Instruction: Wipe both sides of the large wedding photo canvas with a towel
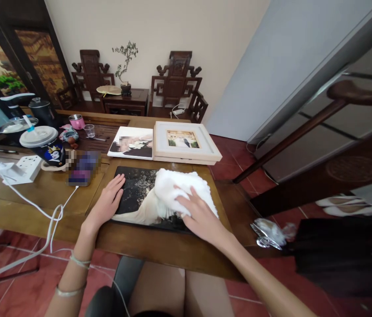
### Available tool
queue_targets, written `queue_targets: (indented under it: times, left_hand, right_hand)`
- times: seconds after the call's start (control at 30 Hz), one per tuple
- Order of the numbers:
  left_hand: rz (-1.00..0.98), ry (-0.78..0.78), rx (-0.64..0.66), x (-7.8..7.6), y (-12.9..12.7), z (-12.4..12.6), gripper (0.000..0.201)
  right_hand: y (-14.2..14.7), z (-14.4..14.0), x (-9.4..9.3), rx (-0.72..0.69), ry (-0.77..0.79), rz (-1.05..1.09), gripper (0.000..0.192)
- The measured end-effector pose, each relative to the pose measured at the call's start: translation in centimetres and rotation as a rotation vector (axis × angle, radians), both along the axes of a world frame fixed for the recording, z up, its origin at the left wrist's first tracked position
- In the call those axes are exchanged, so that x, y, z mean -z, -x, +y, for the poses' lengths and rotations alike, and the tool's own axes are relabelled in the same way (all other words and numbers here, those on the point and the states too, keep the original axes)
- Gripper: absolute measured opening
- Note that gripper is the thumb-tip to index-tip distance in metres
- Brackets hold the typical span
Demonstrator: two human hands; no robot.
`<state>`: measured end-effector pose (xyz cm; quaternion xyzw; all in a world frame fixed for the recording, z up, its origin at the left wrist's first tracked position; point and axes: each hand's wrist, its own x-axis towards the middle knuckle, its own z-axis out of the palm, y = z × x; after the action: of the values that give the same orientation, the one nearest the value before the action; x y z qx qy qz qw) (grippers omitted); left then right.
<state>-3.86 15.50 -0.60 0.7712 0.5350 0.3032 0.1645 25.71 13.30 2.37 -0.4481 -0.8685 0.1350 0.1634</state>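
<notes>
A dark photo panel (133, 189) with a pale gown pictured on it lies flat near the table's front edge. My left hand (110, 198) rests on its left edge, fingers stretched out and holding nothing. A fluffy white cloth (192, 182) covers the panel's right part. My right hand (199, 215) presses on this cloth, its fingers bent into the pile. Beyond the panel lie a white photo panel (131, 141) and, beside it, a cream picture frame (186, 141).
To the left are a phone (85, 169), a white power strip (24, 169) with cables, and a lidded cup (45, 143). A pink mug (76, 121) stands farther back. A wooden chair (321, 176) is at the right, with a plastic packet (271, 232) on it.
</notes>
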Motion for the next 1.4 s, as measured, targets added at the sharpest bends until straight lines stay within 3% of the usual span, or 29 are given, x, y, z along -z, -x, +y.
queue_targets:
  times: [0.1, 0.17, 0.33, 0.4, 0.47, 0.57, 0.73, 0.83, 0.9, 1.03, 1.13, 1.23, 1.4]
  left_hand:
    - [-0.026, -0.003, -0.013, -0.3, -0.1, -0.1, 0.046]
    - [-0.09, -0.021, -0.027, -0.8, -0.2, -0.3, 0.047]
    - [-0.312, -0.097, -0.09, -2.3, -0.2, -1.0, 0.051]
    - [-0.325, -0.094, -0.098, -2.5, -0.2, -1.2, 0.053]
    - [-0.305, -0.075, -0.091, -2.3, -0.2, -1.2, 0.055]
    - [-0.202, -0.03, -0.059, -1.7, -0.4, -1.0, 0.054]
    - [-0.032, -0.026, -0.011, -0.7, -0.5, -0.5, 0.049]
    - [-0.02, -0.041, 0.001, -0.6, -0.4, -0.4, 0.046]
    - [-0.019, -0.049, 0.001, -0.7, -0.4, -0.3, 0.044]
    - [-0.016, -0.064, -0.014, -0.6, -0.2, -0.3, 0.042]
    - [-0.017, -0.075, -0.029, -0.5, -0.1, -0.3, 0.042]
    - [-0.012, -0.077, -0.02, -0.4, -0.2, -0.3, 0.041]
    - [-0.014, -0.062, -0.007, -0.7, -0.3, -0.4, 0.042]
  right_hand:
    - [2.8, 2.3, -0.4, 0.059, 0.004, -0.059, 0.046]
    - [5.4, 2.9, -0.7, 0.007, 0.022, -0.093, 0.049]
    - [9.7, 0.9, -1.4, -0.456, 0.004, -0.007, 0.048]
    - [9.4, -0.3, -1.7, -0.603, 0.028, 0.011, 0.048]
    - [8.0, -1.2, -1.8, -0.644, 0.069, 0.032, 0.048]
    - [5.2, -1.5, -1.9, -0.545, 0.112, 0.09, 0.05]
    - [2.8, 1.1, -0.9, -0.208, 0.09, 0.144, 0.047]
    - [4.8, 4.3, -0.5, -0.051, 0.12, 0.249, 0.042]
    - [7.3, 6.4, -0.7, -0.019, 0.131, 0.329, 0.036]
    - [12.6, 9.1, -1.6, -0.088, 0.128, 0.389, 0.029]
    - [13.9, 9.5, -1.8, -0.133, 0.13, 0.404, 0.027]
    - [11.9, 9.1, -1.3, -0.117, 0.133, 0.399, 0.029]
    - [4.1, 8.7, -0.2, 0.052, 0.142, 0.375, 0.03]
